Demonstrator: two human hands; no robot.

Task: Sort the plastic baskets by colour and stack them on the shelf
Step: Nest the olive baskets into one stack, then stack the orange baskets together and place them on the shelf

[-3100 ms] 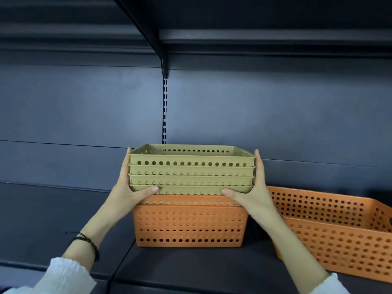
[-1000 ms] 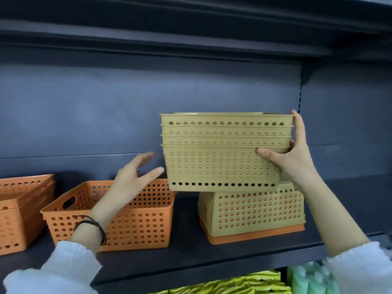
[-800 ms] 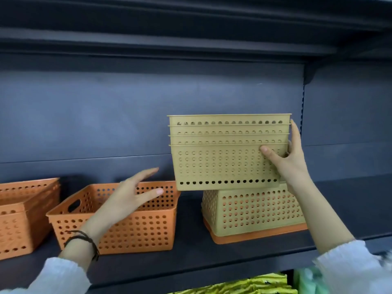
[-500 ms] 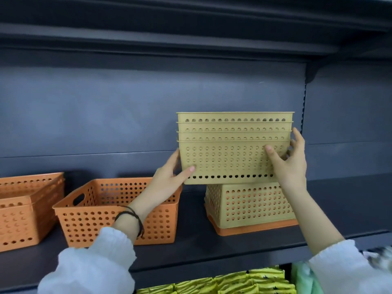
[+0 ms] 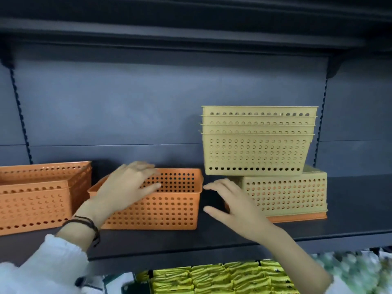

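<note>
A nested stack of olive-yellow perforated baskets (image 5: 256, 143) rests on top of another yellow basket (image 5: 286, 194), which sits in an orange one whose base shows beneath it. Left of them stands a single orange basket (image 5: 169, 211) on the dark shelf (image 5: 350, 213). My left hand (image 5: 125, 187) lies over that orange basket's left rim, fingers spread. My right hand (image 5: 231, 206) hovers open in the gap between the orange basket and the yellow baskets, holding nothing. More orange baskets (image 5: 40, 196) sit nested at the far left.
The shelf runs on bare to the right of the yellow baskets. Another shelf (image 5: 191, 37) overhangs above. Below the shelf edge lie yellow packets (image 5: 212, 279) and blurred green goods (image 5: 356, 270). Slotted uprights run down the back panel.
Both hands have let go of the yellow stack, which now rests on the lower yellow basket. The hands dropped and moved left to the single orange basket.
</note>
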